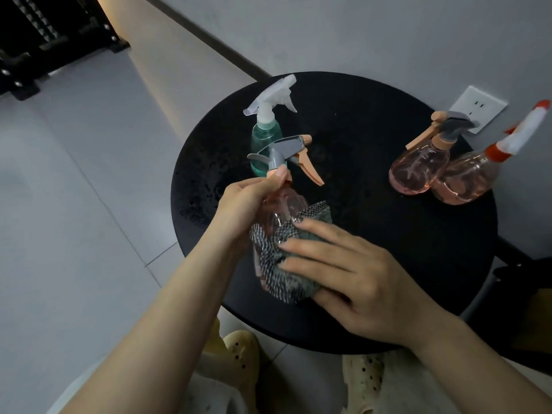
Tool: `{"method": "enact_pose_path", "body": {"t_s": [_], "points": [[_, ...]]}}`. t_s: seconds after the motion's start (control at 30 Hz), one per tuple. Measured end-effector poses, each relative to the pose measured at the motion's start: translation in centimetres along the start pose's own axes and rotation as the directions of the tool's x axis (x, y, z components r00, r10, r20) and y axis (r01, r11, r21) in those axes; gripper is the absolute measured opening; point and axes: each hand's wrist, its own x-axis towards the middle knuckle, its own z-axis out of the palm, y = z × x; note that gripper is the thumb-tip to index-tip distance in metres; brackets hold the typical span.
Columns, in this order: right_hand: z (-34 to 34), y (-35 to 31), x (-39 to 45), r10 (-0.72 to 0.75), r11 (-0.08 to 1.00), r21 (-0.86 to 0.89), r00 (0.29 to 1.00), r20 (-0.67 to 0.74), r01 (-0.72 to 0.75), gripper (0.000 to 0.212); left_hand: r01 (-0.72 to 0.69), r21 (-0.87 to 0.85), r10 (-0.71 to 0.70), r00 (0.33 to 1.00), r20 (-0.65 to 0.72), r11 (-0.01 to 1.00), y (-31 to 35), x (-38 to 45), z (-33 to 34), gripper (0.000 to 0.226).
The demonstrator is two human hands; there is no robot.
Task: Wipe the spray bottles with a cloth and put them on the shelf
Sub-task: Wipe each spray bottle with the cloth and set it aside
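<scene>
Both forearms reach in from the bottom over a round black table (pixel 373 234) beside a grey wall. Right hand (pixel 352 282) presses a patterned cloth (pixel 286 264) against a pink bottle (pixel 286 207), fingers laid nearly straight over the cloth. Left hand (pixel 242 201) grips that bottle at its neck, holding it above the table's near edge. Upright on the table stand a green bottle (pixel 264 141) behind it and two more pink bottles (pixel 418 168) touching at the right. A wall socket (pixel 478 107) shows beyond them.
</scene>
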Motion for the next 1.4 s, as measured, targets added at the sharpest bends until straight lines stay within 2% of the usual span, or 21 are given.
{"method": "enact_pose_path", "body": {"t_s": [0.1,0.23,0.4,0.5,0.57,0.63,0.73,0.8,0.93,1.03,1.13,1.23,1.3,1.4], "points": [[0.1,0.6,0.3,0.171,0.980,0.114,0.983,-0.070,-0.163,0.038,-0.005,0.045,0.003,0.999,0.034,0.999,-0.3,0.0,0.2,0.036],[0.3,1.0,1.2,0.452,0.862,0.307,0.886,-0.106,-0.403,0.040,0.009,0.106,-0.013,0.999,0.040,0.994,-0.6,-0.1,0.8,0.024],[0.6,1.4,2.2,0.654,0.705,0.449,0.748,-0.115,-0.548,0.030,0.034,0.053,-0.038,0.997,0.068,0.998,-0.5,-0.1,1.2,0.016],[0.8,1.7,2.2,0.704,0.653,0.474,0.705,-0.092,-0.591,0.023,0.020,0.058,-0.025,0.996,0.087,0.998,-0.7,0.0,1.2,0.021],[0.7,1.6,2.2,0.677,0.681,0.460,0.729,-0.098,-0.571,0.025,0.017,0.055,-0.022,0.996,0.085,0.998,-0.6,0.2,1.1,0.024],[0.6,1.2,2.1,0.603,0.749,0.423,0.789,-0.117,-0.510,0.031,0.014,0.036,-0.016,0.997,0.069,0.999,-0.7,0.6,1.0,0.022],[0.3,0.5,1.8,0.425,0.889,0.251,0.894,-0.144,-0.383,0.039,0.007,0.024,-0.007,1.000,0.014,1.000,-0.8,1.6,0.4,0.023],[0.2,0.2,1.6,0.291,0.954,0.107,0.948,-0.130,-0.279,0.039,0.023,-0.001,-0.023,0.999,0.031,1.000,-0.6,2.1,0.0,0.026],[0.2,0.0,1.1,0.054,0.997,-0.049,0.997,-0.049,-0.056,0.036,0.135,-0.104,-0.131,0.991,0.041,0.985,-0.2,2.3,-0.6,0.049],[0.1,0.3,1.0,0.033,0.999,-0.040,0.999,-0.038,-0.034,0.037,0.175,-0.109,-0.162,0.980,0.116,0.979,-0.5,2.3,-0.7,0.063],[0.3,0.8,1.1,0.164,0.985,0.069,0.984,-0.073,-0.159,0.037,0.147,-0.099,-0.134,0.983,0.129,0.984,-0.5,2.3,-0.1,0.047],[0.3,1.2,1.4,0.393,0.889,0.299,0.913,-0.113,-0.346,0.035,0.067,0.028,-0.071,0.985,0.159,0.997,-1.1,2.1,0.7,0.030],[0.2,1.4,1.7,0.534,0.761,0.487,0.840,-0.095,-0.429,0.027,0.042,0.075,-0.051,0.990,0.129,0.996,-1.4,1.9,1.0,0.027],[0.5,2.0,1.8,0.690,0.543,0.664,0.723,-0.004,-0.514,0.021,0.036,0.019,-0.038,0.991,0.126,0.999,-1.5,1.8,1.2,0.021]]}}
